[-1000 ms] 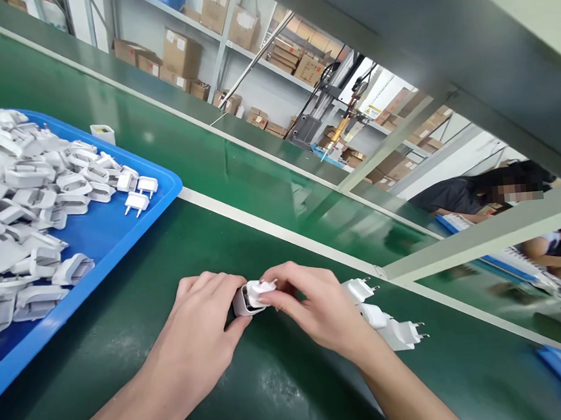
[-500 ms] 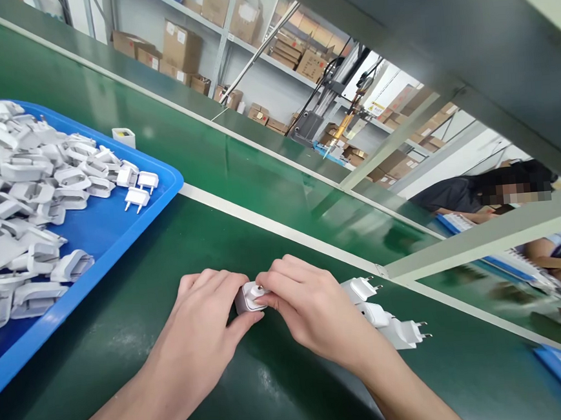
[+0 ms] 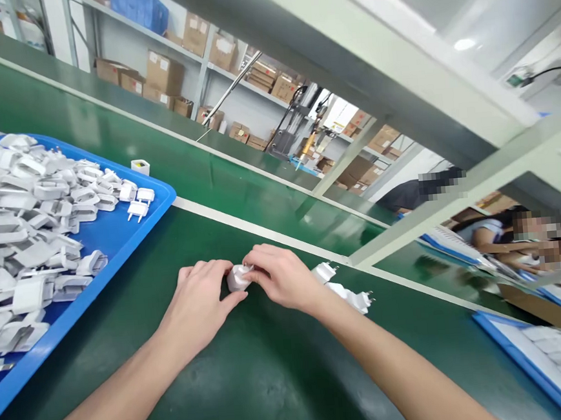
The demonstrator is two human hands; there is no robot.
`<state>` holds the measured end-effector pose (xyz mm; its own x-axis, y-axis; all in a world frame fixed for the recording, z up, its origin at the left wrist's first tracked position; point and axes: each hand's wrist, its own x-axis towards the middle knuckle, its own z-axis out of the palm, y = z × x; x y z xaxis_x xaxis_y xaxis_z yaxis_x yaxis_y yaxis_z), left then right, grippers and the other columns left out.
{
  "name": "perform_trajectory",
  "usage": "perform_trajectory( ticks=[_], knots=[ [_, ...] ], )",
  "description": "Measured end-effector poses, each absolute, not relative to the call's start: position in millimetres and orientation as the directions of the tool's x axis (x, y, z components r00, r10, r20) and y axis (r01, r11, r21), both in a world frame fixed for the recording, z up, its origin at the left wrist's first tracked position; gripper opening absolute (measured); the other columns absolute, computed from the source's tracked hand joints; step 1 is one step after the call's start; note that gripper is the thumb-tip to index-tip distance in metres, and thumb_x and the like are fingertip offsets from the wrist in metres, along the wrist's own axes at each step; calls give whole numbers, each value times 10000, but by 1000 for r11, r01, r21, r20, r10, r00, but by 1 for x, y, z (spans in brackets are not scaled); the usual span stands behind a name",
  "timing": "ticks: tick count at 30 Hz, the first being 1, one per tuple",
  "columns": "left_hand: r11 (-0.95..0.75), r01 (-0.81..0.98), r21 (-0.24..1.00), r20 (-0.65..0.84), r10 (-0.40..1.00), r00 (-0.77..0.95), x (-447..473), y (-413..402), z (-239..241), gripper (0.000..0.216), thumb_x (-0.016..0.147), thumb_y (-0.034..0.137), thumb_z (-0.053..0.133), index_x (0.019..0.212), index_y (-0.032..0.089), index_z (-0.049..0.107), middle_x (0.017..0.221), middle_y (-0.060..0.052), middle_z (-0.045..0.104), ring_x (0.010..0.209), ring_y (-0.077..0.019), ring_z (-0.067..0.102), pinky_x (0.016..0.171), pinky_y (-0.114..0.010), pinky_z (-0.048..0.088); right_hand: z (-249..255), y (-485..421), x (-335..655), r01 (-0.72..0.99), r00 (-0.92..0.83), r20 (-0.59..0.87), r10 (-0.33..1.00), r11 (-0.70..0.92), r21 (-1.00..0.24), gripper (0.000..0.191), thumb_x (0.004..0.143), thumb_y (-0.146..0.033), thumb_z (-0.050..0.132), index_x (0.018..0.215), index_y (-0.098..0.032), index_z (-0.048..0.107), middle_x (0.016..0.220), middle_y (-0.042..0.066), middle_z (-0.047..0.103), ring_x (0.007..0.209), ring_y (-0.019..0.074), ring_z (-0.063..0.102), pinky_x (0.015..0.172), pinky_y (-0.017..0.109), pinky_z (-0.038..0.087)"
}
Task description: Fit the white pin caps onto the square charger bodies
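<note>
Between my two hands, low over the green work surface, is a white plug adapter (image 3: 238, 279). My left hand (image 3: 200, 297) grips its body from the left, thumb below and fingers above. From the right, my right hand (image 3: 278, 276) pinches the pin end between thumb and forefinger, partly hiding it. Several white plug adapters (image 3: 354, 300) lie together just beyond my right wrist, their pins pointing right. On the left, a blue tray (image 3: 157, 212) holds a heap of white plug housings (image 3: 33, 216).
One white housing (image 3: 140, 167) stands behind the blue tray. A pale metal post (image 3: 407, 216) rises from the strip along the bench at right. Another blue-edged tray (image 3: 520, 359) of white parts sits at lower right. Two people (image 3: 496, 238) work across the bench.
The camera view has shifted, bringing more of the right-hand tray into sight. Both my hands keep their grip on the adapter, with little change in pose.
</note>
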<state>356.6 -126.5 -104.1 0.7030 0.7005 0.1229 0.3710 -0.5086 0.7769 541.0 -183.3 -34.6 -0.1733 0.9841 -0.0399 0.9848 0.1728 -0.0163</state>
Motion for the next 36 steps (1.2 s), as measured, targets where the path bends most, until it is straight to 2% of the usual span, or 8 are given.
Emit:
perform_trajectory(
  ticks=[2,4,10,16,22,26,31,36],
  knots=[
    [-502,393,770,118,718,686,354,-128,-106,502,944,362,708,1368,165,526,1271,-104,658,1199,-317,560,1017,-472,410,-25,-181,560,993,-106,-73,992,109,41,81,1016,-193,571,970,-183,637,978,55,673,960,192,591,827,299,441],
    [-496,405,768,115,729,674,352,-129,-108,573,967,392,662,1438,134,461,1312,-136,636,1236,-337,546,1023,-480,426,-12,-185,586,993,-25,-131,991,40,112,85,998,-222,616,942,-174,656,985,61,676,978,205,601,841,320,460],
    [-535,390,750,152,713,685,352,-130,-111,375,1020,368,522,1321,149,570,1285,-119,659,1234,-320,568,1064,-483,425,23,-225,660,935,226,-333,915,-109,336,204,999,-344,658,1068,-152,675,1095,60,677,994,203,655,896,408,560],
    [-572,376,729,180,690,701,351,-130,-113,321,1026,339,475,1257,153,598,1283,-123,661,1229,-308,572,1076,-493,411,33,-252,683,886,377,-428,822,-184,426,257,1007,-354,653,1178,-162,667,1221,87,666,1082,227,657,951,447,565],
    [-589,385,711,195,691,696,350,-130,-110,243,1026,302,487,1187,175,619,1241,-114,665,1186,-304,580,1043,-475,424,40,-258,681,886,411,-453,791,-230,403,249,999,-361,665,1137,-154,677,1170,76,683,1053,220,667,943,442,565],
    [-590,391,707,204,699,686,352,-131,-103,205,1015,276,530,1171,190,631,1216,-93,670,1162,-282,594,1029,-442,442,54,-244,670,902,373,-382,845,-234,363,264,988,-373,654,1132,-154,685,1047,79,711,995,238,680,881,411,557],
    [-584,385,715,205,701,683,353,-131,-95,210,1016,276,534,1179,187,632,1232,-78,659,1165,-271,576,1053,-447,436,60,-179,629,962,201,-236,951,-146,232,444,1041,-504,446,1253,-160,630,1046,130,721,982,287,676,798,365,511],
    [-575,400,714,186,706,684,357,-130,-90,229,995,254,536,1187,173,631,1215,-97,650,1136,-296,569,1025,-489,463,29,-65,572,996,-26,-159,987,38,75,496,1024,-532,497,1402,-211,511,990,61,729,895,226,685,739,304,488]
  ],
)
